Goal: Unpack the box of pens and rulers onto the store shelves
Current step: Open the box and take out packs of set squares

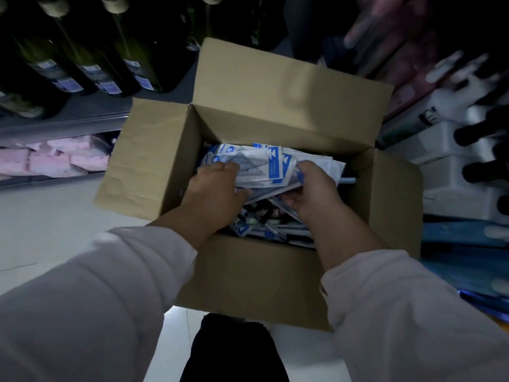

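Our sleeves (pixel 110 285) reach the cardboard box (pixel 248 271); left hand (pixel 214 188) and right hand (pixel 314 188) curl fingers (pixel 227 166) round ruler packets (pixel 264 164). Dark bottles (pixel 55 51) line the shelf (pixel 68 117) at left.

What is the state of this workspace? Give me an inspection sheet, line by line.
Surface: pale floor; the box seems to stand on it.
Job's things: cardboard box, flaps open; blue-and-white packets inside, one bundle on top; the items beneath are too dim to tell.
Clutter: nothing seen.
Hands: left hand and right hand both grip the bundle of packets, inside the box.
Cables: nothing seen.
Surroundings: dark bottles on a shelf at left, pink packs below; white cartons at right, blurred.
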